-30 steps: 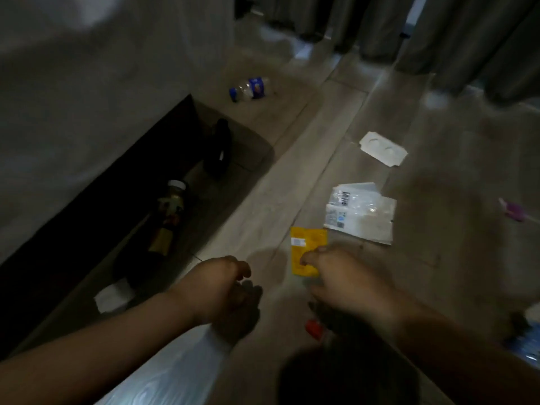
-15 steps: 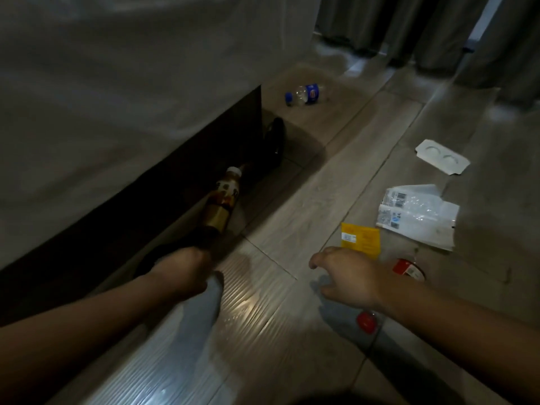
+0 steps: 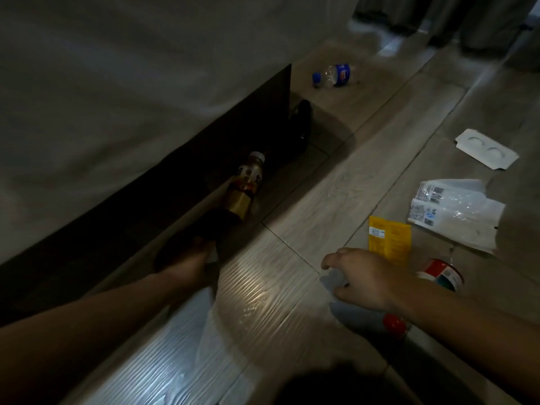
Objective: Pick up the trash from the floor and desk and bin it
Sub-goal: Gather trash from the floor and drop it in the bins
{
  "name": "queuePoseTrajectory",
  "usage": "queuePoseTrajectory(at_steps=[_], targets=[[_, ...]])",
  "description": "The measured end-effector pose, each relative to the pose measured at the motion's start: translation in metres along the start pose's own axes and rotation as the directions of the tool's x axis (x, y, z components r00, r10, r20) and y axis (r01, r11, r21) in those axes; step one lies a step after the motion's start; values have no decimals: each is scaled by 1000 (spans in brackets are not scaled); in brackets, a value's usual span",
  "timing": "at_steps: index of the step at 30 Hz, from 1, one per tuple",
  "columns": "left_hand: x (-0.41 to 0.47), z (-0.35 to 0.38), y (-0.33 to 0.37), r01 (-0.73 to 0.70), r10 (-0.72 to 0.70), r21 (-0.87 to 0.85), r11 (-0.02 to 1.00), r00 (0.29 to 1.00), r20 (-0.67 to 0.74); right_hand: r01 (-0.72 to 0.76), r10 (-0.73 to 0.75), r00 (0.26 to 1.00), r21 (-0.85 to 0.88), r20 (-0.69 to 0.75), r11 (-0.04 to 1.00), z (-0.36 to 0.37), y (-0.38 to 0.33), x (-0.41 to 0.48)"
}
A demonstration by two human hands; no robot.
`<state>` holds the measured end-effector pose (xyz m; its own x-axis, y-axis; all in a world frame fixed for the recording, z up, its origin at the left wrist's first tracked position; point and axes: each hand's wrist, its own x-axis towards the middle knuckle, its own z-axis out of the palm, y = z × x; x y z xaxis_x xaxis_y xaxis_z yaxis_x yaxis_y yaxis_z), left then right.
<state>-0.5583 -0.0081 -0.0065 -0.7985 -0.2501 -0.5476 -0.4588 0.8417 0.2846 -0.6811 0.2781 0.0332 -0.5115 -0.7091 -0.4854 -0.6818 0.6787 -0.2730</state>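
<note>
Amber drink fills the capped bottle [image 3: 245,188] lying on the floor [image 3: 321,185] just beyond my left hand [image 3: 190,266], against the dark base under the grey bed sheet [image 3: 117,83]. That hand is down in the shadow, right at a dark lump [image 3: 204,232] that I cannot identify. I cannot tell how its fingers lie or whether they hold anything.

My right hand [image 3: 365,276] hovers low over the floor with its fingers loosely curled and the thumb out; I cannot tell if anything is in it. A yellow sachet [image 3: 390,238] lies just ahead of it, and a clear wrapper [image 3: 458,211] lies further ahead to the right. A red-capped bottle [image 3: 441,276] lies beside and under the wrist. Well beyond both hands lie a white card [image 3: 486,149] and a blue-capped bottle [image 3: 333,75].
</note>
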Motion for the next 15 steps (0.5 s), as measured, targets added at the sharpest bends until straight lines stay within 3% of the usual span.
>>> queuePoseTrajectory(at_steps=[3, 6, 12, 15], targets=[[8, 2, 3, -166, 165, -119, 979, 986, -21, 1, -1, 1000, 5, 9, 1000, 2, 1, 2], [12, 5, 9, -246, 242, -46, 968, 967, -74, -7, 7, 1000, -6, 21, 1000, 2, 2, 5], [17, 16, 24, -100, 98, -31, 995, 993, -67, -21, 21, 1000, 41, 13, 999, 5, 5, 4], [21, 16, 29, -100, 95, -52, 994, 992, -84, -38, 37, 999, 60, 24, 997, 8, 8, 4]])
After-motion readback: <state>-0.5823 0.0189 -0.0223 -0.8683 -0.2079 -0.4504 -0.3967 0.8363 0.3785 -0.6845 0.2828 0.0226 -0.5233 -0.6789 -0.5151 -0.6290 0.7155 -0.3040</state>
